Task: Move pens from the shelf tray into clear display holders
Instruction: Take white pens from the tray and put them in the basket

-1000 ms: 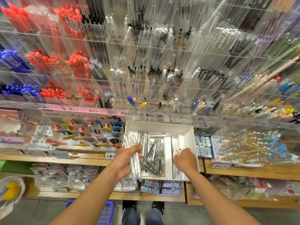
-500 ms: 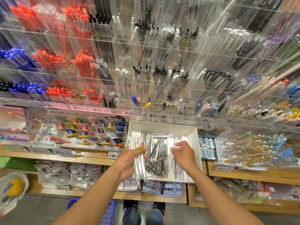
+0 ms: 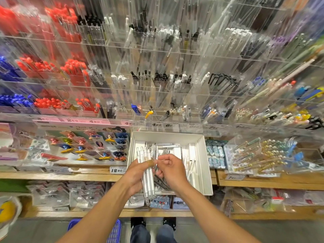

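A white tray [image 3: 204, 165] sits on the wooden shelf and holds several silver and clear pens [image 3: 168, 149]. My left hand [image 3: 136, 178] grips a bundle of clear white pens [image 3: 147, 179], held upright over the tray's left side. My right hand [image 3: 171, 170] is right beside it, fingers curled, its fingertips pinching at the bundle near my left thumb. Clear display holders [image 3: 157, 88] full of pens cover the wall above the tray.
Wooden shelf [image 3: 52, 175] carries character clips on a display card [image 3: 84, 146] at left, erasers [image 3: 214, 155] and packaged decorated pens [image 3: 259, 155] at right. A lower shelf holds packaged goods. A blue basket [image 3: 114, 232] and my shoes are on the floor.
My right hand has moved left from the tray's right side to meet the pen bundle in my left hand. The view has shifted slightly.
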